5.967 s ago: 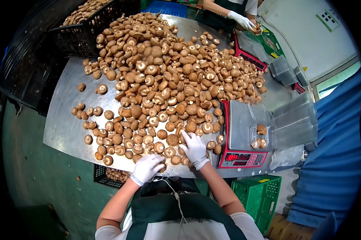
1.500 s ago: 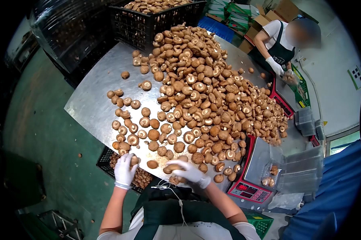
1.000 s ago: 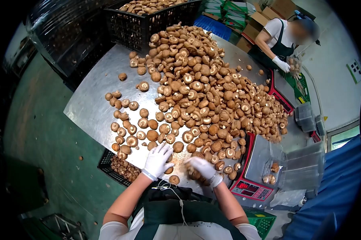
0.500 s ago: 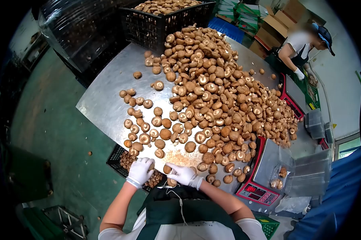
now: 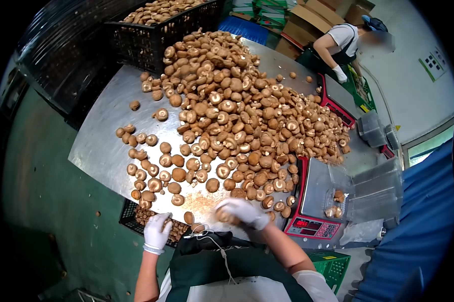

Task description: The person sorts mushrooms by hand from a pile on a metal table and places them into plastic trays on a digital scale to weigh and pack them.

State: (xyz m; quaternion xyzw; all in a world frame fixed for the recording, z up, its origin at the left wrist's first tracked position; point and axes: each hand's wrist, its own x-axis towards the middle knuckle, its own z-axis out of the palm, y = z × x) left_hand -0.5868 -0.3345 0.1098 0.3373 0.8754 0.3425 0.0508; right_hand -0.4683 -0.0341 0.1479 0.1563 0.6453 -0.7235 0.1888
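My left hand (image 5: 157, 232), in a white glove, is over the near-left table edge beside a black crate (image 5: 128, 215) of small brown pieces. Its fingers are slightly apart, and I see nothing between them. My right hand (image 5: 243, 211), also gloved and smeared by motion, is closed around a brown mushroom (image 5: 225, 216) just above the table's near edge. Between the hands, a single mushroom (image 5: 188, 217) rests at the edge, with another close to my apron. A large heap of mushrooms (image 5: 237, 110) covers the middle of the metal table (image 5: 103, 110).
To the right stands a red scale (image 5: 312, 226) with a clear tray of mushrooms (image 5: 334, 204) on it. Stacked clear trays (image 5: 378, 191) are beside it. A full black crate (image 5: 136, 45) stands at the back left. A co-worker (image 5: 337, 45) bends near a second scale (image 5: 337, 100).
My right hand has moved right and up, with a mushroom in it. My left hand has moved left and down, away from a mushroom at the edge. The whole view has shifted.
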